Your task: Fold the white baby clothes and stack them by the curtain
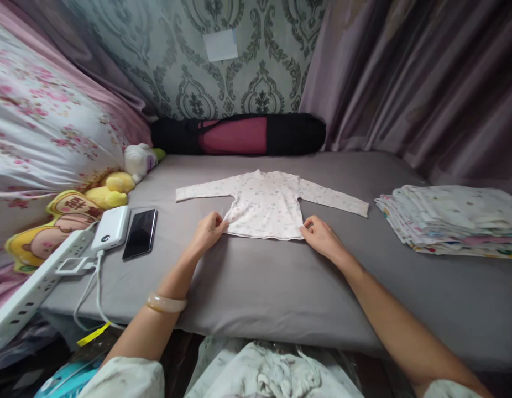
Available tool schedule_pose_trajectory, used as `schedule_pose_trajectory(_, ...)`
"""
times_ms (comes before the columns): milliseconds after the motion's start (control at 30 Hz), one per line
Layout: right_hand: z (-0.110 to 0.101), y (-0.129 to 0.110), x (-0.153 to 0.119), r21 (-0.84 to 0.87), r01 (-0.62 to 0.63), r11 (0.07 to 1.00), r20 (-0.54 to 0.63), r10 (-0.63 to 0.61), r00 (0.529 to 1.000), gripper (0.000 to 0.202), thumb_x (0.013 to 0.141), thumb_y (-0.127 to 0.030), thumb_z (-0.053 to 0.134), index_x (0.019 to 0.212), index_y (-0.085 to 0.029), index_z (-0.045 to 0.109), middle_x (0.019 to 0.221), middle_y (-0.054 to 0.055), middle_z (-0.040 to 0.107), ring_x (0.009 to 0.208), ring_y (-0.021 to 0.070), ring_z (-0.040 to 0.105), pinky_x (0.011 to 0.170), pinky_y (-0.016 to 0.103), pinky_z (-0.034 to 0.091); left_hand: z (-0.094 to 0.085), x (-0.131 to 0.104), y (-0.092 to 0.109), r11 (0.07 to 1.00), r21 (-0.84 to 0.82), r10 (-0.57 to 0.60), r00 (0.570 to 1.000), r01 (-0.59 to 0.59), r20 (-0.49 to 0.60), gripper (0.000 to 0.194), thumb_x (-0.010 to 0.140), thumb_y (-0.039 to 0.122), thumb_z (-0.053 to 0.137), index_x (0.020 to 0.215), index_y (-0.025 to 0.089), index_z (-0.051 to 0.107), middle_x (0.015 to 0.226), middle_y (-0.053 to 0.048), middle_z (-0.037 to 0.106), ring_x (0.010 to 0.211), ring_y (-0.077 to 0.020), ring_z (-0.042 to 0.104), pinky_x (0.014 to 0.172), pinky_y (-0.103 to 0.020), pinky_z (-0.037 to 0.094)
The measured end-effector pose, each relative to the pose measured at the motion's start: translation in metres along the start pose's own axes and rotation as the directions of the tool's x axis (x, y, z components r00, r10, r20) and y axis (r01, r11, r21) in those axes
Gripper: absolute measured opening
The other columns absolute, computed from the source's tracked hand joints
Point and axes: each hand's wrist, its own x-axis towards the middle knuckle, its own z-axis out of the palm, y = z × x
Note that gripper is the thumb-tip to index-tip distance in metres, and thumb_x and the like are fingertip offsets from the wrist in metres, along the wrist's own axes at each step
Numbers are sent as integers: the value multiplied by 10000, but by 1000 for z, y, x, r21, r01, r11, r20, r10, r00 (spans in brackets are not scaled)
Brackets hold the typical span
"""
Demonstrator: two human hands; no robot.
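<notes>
Two hands pinch the small long-sleeved shirt (264, 203) spread flat on the grey bed (281, 287): the left hand (208, 231) grips its lower left hem corner, and the right hand (320, 235) closes its fingers on the lower right corner. Right of the shirt lies a stack of folded clothes (450, 220), cut off by the frame edge; left of it lie a phone (140, 233) and a power bank (111, 228).

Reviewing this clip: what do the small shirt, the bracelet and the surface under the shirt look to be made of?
Shirt: thin soft knit, probably cotton, matte, lying limp and flat with a small print. Bracelet: smooth, glossy, pale and translucent, perhaps jade or resin. Sheet: grey woven cloth, matte, faintly creased. The left hand and right hand each pinch a hem corner.
</notes>
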Motion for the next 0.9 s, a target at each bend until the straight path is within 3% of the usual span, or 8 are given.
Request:
schedule_pose_trajectory(133, -9, 8, 1, -10, 50, 999, 41, -50, 998, 263, 865, -335, 485, 1095, -222, 540, 699, -27, 619, 626, 135, 534, 556, 233, 297, -2, 3, -9, 999, -35, -6, 999, 8, 42, 162, 819, 350, 574, 868, 204, 523, 754, -3, 610, 727, -166, 557, 636, -251, 387)
schedule_pose_trajectory(267, -15, 6, -3, -94, 68, 993, 93, -59, 994, 286, 872, -334, 465, 1127, -233, 547, 782, -4, 647, 647, 139, 540, 556, 238, 283, -2, 4, -12, 999, -45, 20, 997, -17, 68, 210, 816, 375, 549, 934, 202, 530, 746, 2, 618, 701, -164, 559, 628, -251, 393)
schedule_pose_trajectory(433, -19, 6, 2, -234, 91, 968, 139, -59, 989, 271, 873, -365, 474, 1074, -229, 596, 882, 31, 680, 685, 153, 562, 566, 247, 287, -10, 11, -6, 995, 64, 62, 985, -73, 162, 192, 754, 376, 574, 768, 185, 584, 696, -9, 609, 664, -166, 541, 594, -249, 363)
schedule_pose_trajectory(567, -28, 5, 25, -264, 158, 952, 218, -100, 971, 252, 825, -431, 573, 914, -211, 657, 875, 42, 699, 729, 162, 592, 589, 234, 322, -15, 30, 5, 998, 67, -15, 975, 0, 220, 318, 716, 482, 598, 620, 179, 589, 553, 2, 552, 574, -156, 500, 518, -245, 310)
schedule_pose_trajectory(633, -31, 1, 42, -239, 142, 961, 192, -97, 977, 272, 847, -439, 548, 850, -201, 680, 859, 53, 709, 749, 167, 613, 598, 229, 340, -13, 42, 12, 998, -5, -58, 981, 60, 183, 356, 713, 503, 596, 571, 178, 579, 492, 7, 511, 535, -147, 477, 493, -241, 294)
schedule_pose_trajectory(767, -26, -10, 75, -244, -17, 970, 15, 21, 1000, 318, 898, -346, 453, 881, -188, 728, 897, 96, 726, 839, 200, 652, 634, 237, 376, 2, 68, 26, 961, -222, -147, 985, 165, 95, 301, 714, 427, 612, 550, 178, 569, 419, 23, 430, 481, -134, 446, 476, -231, 299)
schedule_pose_trajectory(900, -9, -17, 93, -187, -114, 976, -47, 107, 993, 360, 909, -390, 444, 903, -197, 748, 958, 117, 732, 944, 231, 665, 700, 249, 421, 17, 94, 35, 888, -354, -304, 952, 294, 27, 252, 698, 310, 629, 508, 182, 524, 387, 32, 373, 424, -121, 402, 457, -237, 291)
